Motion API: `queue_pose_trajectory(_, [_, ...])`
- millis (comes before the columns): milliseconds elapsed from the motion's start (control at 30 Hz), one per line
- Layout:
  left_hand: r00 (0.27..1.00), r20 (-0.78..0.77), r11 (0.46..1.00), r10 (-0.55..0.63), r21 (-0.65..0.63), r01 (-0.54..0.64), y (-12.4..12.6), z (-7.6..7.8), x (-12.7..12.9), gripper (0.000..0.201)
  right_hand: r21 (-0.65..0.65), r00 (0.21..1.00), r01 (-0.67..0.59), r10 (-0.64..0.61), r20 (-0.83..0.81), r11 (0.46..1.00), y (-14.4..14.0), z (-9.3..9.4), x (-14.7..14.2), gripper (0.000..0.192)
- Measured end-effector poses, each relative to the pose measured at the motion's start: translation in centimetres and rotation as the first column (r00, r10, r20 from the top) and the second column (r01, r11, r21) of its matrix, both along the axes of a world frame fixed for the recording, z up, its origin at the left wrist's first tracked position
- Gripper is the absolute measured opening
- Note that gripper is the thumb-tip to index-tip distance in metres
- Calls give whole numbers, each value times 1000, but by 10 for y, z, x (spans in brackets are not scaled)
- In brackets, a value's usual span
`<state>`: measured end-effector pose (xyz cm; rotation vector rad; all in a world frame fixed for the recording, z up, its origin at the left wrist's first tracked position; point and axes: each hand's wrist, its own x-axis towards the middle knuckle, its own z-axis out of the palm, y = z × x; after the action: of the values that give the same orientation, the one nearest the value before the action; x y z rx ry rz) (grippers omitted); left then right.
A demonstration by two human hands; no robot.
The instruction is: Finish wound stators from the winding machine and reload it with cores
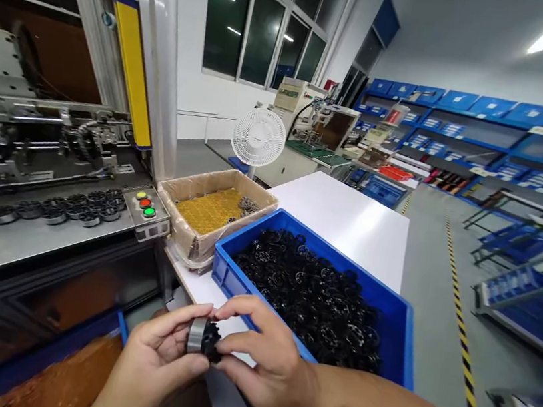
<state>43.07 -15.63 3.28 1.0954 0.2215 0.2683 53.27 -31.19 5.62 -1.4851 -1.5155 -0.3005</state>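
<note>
My left hand (pixel 155 362) grips a small metal ring (pixel 196 335) between thumb and fingers. Pressed against that ring is a black toothed plastic part (pixel 212 341), held by my right hand (pixel 264 361) from the other side. Both hands meet low in the view, just in front of a blue bin (pixel 404 316) heaped with several black plastic parts (pixel 318 301). Left of the bin stands a lined cardboard box (pixel 195 243) holding yellow parts (pixel 207 209) and a few grey rings (pixel 248 206).
A machine table (pixel 18 242) on the left carries a row of assembled black rings (pixel 84 204) and a button panel (pixel 146 206). A white table (pixel 350 221) bears the bin and box. A fan (pixel 258 138), blue shelving (pixel 512 143) and a hazard-striped floor line (pixel 461 324) lie beyond.
</note>
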Motion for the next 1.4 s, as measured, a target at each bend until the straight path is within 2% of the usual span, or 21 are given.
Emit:
queue_pose_trajectory(100, [996,-68,995,61,-69,-65,-11,6,0,49,26,997,44,-45,57,999,1,-4,6,5])
queue_pose_trajectory(267, [988,1,985,156,77,-156,-20,13,-1,41,34,992,12,-16,124,999,0,-9,9,3])
queue_pose_trajectory(400, [984,-13,977,178,123,-175,-18,13,-2,40,47,996,-43,39,85,998,1,-9,11,17])
queue_pose_trajectory(667, [992,-70,988,104,120,-95,-13,11,-5,41,36,973,-22,13,232,999,1,-6,19,32])
queue_pose_trajectory(767, [994,-52,990,97,106,-91,-10,10,-4,40,17,957,-7,2,291,1000,-1,-7,20,26])
queue_pose_trajectory(900, [1000,-7,990,-31,140,31,-6,8,-3,38,24,939,3,-11,345,1000,-2,-6,21,26])
queue_pose_trajectory(1067, [996,-51,993,78,90,-73,-8,11,-5,40,31,921,-29,15,389,999,-2,0,19,19])
queue_pose_trajectory(1233, [992,15,970,-126,209,120,3,4,-5,42,39,922,-16,0,388,999,-4,-1,18,29])
queue_pose_trajectory(1300, [987,53,959,-149,251,132,6,1,-4,45,16,932,7,-12,362,1000,-5,-3,18,34])
queue_pose_trajectory(1400, [986,86,956,-146,268,118,7,-1,-3,48,-6,937,19,-16,348,1000,-5,-4,18,32])
